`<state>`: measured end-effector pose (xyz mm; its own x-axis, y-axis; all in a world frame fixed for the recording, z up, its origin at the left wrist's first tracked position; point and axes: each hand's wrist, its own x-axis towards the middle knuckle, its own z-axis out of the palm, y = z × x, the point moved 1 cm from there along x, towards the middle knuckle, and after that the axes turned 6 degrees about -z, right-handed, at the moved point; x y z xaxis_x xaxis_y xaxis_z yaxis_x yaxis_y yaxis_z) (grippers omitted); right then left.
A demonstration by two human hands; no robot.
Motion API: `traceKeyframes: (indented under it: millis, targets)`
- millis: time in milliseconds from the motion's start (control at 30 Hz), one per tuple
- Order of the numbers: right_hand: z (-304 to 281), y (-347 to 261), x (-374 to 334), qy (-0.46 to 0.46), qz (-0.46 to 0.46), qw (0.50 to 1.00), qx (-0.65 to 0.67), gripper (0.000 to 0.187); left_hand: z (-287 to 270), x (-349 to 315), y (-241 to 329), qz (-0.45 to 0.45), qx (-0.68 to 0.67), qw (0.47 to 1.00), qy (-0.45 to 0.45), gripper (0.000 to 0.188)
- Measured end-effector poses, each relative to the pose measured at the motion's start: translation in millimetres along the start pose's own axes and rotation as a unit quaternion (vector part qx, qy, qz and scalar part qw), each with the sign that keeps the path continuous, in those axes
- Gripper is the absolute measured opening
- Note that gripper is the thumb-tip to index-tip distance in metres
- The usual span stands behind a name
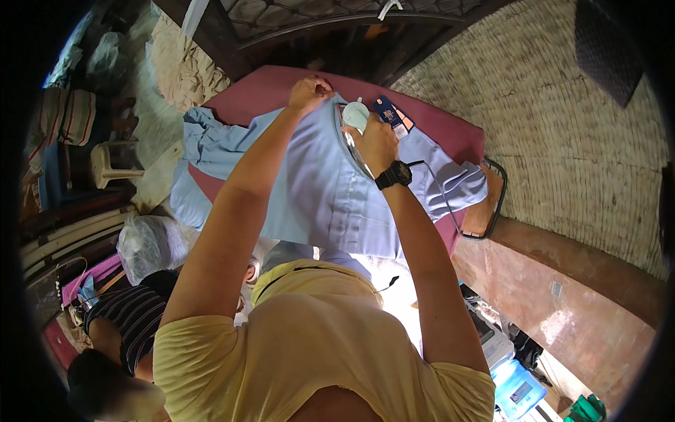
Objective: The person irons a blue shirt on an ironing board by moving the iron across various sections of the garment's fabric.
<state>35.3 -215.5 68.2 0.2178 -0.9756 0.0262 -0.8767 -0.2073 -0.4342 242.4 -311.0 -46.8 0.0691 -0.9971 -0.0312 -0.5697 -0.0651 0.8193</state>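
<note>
A light blue button-up shirt [316, 176] lies spread over a maroon ironing board [274, 81]. My right hand [378, 144], with a black watch at its wrist, is closed around a clothes iron [356, 114] with a pale green and white top. The iron rests on the shirt beside the button row, and the hand hides part of it. At the shirt's far edge is my left hand [311, 93], its fingers curled shut; what they pinch, if anything, is hidden. A dark blue and orange tag [392, 117] lies just right of the iron.
A dark cord [444, 197] runs down past my right wrist. Beyond the board stands a dark metal grille gate [330, 28]. Another person in a striped top [130, 316] is at lower left, near a plastic chair [105, 165]. A blue water jug [519, 387] stands lower right.
</note>
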Motion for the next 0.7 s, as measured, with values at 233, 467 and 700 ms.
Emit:
traceKeyframes:
  millis: [233, 467, 700]
  targets:
    - [3.2, -9.5, 13.6, -0.002, 0.002, 1.0, -0.016, 0.061, -42.5, -4.2, -19.8, -0.036, 0.0, 0.998, -0.053, 0.018]
    - [-1.1, -8.5, 16.6, -0.038, -0.046, 0.998, -0.023, 0.055, -114.6, -61.2, -43.3, -0.075, 0.312, 0.944, -0.071, 0.027]
    - [0.5, -32.8, 32.0, -0.05, -0.062, 0.997, -0.01, 0.054, -111.2, -74.6, -68.8, -0.063, 0.202, 0.977, 0.001, 0.025]
